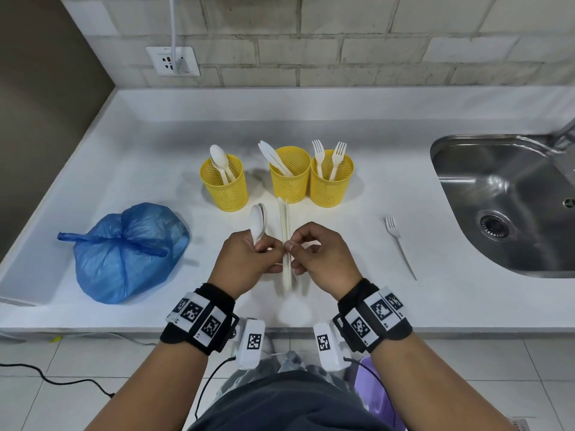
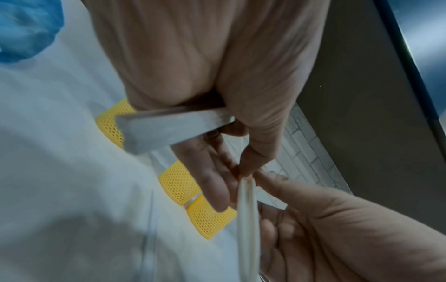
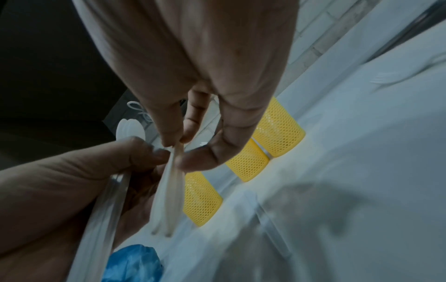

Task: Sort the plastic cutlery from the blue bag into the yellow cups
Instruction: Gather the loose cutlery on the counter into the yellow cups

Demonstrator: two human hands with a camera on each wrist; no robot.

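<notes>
Three yellow mesh cups stand in a row: the left cup holds spoons, the middle cup knives, the right cup forks. In front of them my left hand grips white spoons, bowls pointing away, and its thumb and finger also touch a bunch of white knives seen edge-on. My right hand pinches that bunch between thumb and fingers. In the left wrist view the spoon handles cross my palm. The blue bag lies tied at the left.
A loose white fork lies on the white counter to the right of my hands. A steel sink is set in at the far right. A wall socket with a plugged cable sits behind.
</notes>
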